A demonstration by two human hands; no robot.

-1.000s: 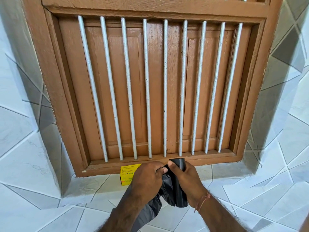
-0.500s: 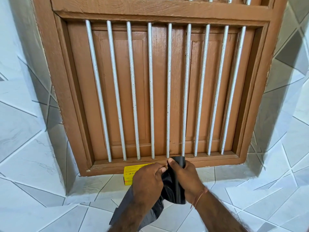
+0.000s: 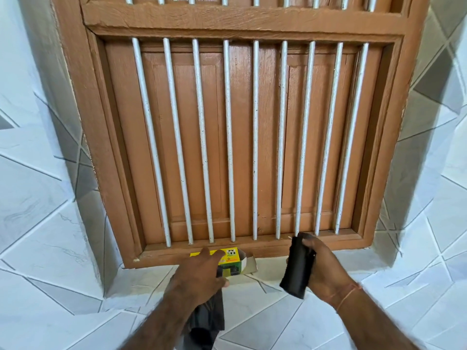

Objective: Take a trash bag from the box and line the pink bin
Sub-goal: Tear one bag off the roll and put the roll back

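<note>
A small yellow and green box lies on the tiled ledge under the barred wooden window, its end flap open to the right. My left hand hovers just in front of the box and holds a loose black trash bag that hangs down beneath my wrist. My right hand grips a black roll of trash bags, held upright to the right of the box. The pink bin is not in view.
A brown wooden window frame with white vertical bars fills the wall ahead. White and grey tiles cover the ledge and the walls on both sides.
My hands have separated: the bag came apart from the roll. The left hand moved left with the loose bag, the right moved right with the roll. The box is now uncovered.
</note>
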